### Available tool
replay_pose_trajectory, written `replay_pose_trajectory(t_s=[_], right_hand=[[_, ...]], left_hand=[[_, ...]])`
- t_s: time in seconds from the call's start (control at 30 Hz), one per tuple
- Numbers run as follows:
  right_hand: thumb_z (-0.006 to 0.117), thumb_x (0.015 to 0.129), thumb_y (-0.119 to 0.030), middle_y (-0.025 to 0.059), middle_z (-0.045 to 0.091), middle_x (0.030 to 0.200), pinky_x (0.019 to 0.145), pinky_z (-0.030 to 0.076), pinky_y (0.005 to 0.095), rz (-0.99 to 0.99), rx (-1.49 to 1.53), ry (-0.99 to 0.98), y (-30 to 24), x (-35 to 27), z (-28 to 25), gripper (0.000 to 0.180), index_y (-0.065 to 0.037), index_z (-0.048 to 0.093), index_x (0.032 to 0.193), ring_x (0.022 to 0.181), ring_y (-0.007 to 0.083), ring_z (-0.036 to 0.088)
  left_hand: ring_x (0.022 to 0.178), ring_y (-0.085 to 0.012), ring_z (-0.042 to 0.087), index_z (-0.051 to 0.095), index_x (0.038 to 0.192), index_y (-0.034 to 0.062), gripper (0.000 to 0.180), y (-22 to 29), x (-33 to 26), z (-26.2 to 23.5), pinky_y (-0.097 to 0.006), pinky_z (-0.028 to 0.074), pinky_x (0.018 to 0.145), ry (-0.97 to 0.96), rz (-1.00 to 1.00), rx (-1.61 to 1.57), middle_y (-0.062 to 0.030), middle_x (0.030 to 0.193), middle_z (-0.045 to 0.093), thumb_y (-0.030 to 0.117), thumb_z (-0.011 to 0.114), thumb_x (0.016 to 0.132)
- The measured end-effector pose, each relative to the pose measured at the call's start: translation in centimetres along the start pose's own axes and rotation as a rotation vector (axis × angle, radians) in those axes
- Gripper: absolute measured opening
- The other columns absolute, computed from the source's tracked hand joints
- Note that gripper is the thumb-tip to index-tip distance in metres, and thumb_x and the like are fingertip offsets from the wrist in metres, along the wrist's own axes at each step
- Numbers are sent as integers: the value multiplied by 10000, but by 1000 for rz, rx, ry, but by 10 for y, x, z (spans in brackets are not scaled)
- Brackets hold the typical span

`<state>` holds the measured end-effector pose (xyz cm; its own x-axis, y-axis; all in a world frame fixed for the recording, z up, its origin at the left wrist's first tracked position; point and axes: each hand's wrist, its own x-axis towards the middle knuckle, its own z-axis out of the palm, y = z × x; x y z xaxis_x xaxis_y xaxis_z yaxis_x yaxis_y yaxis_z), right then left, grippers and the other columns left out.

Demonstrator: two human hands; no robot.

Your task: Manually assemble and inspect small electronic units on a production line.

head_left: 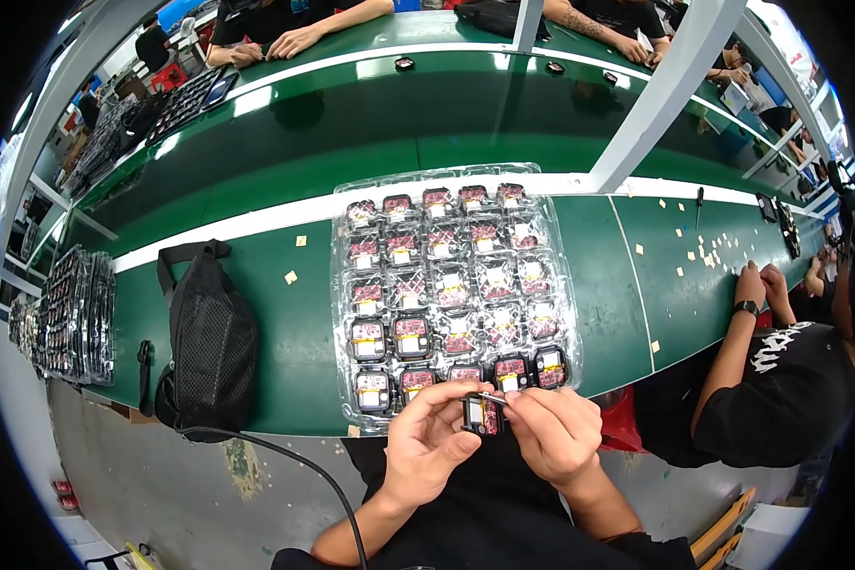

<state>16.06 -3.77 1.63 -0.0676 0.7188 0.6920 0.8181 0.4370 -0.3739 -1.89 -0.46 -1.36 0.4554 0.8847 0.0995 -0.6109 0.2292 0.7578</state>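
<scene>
Left hand: the left hand (423, 448) is at lower center of the frame, palm partly turned inward, forearm rising from the lower edge, fingers curved and thumb raised, holding the small square device (485, 418) at its left side
Right hand: the right hand (562, 439) is just right of it, knuckles up, thumb and fingertips drawn together at the device's upper right edge; cannot tell whether they grip that edge or a small part on it
Device: black rim, reddish board, a pale patch toward its left, tilted, finer detail too small to read
Device place: lower center of the frame, between the two hands and touching both, in front of the tray's lower edge
Tray: the clear plastic tray (341, 313) lies mid-frame on the green desk (299, 366), bearing rows of similar units (410, 339)
Bag: a black bag (214, 347) lies left of the tray
</scene>
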Motion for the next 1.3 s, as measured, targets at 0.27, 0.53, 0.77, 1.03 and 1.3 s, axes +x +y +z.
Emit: replay_pose_trajectory(t_s=[0.27,0.53,0.77,1.03,1.3], right_hand=[[849,747,-36,75,714,869,483,426,306,0,-27,17,2,-1,-2,269,-4,757,997,551,177,559],[846,745,-26,73,712,870,478,420,302,-9,-29,25,2,-6,3,278,-9,761,1009,553,176,560],[830,786,-37,86,715,866,489,449,310,36,29,-1,3,-7,2,223,-8,754,994,565,194,590],[808,824,-38,122,729,821,576,541,326,203,213,-48,2,-3,-1,138,5,742,937,641,245,690],[817,803,-33,97,724,857,545,515,325,113,111,-9,3,-8,4,176,-15,738,959,622,220,661]], left_hand=[[1308,-305,592,502,1372,-58,557,1,4,-1,-432,449,1135,22,8,-11,-210,1372,600,170,781,947],[1234,-330,645,521,1334,-68,612,2,1,5,-454,492,1104,101,-26,26,-239,1321,629,274,814,919],[1222,-330,652,525,1330,-69,615,1,2,4,-459,495,1104,114,-36,30,-230,1292,643,280,816,916],[1226,-328,645,537,1335,-56,611,3,0,2,-460,494,1099,114,-64,43,-233,1327,614,279,822,911],[1288,-245,595,510,1384,-59,556,4,-1,2,-347,476,1058,47,-34,18,-174,1411,559,155,783,949]])
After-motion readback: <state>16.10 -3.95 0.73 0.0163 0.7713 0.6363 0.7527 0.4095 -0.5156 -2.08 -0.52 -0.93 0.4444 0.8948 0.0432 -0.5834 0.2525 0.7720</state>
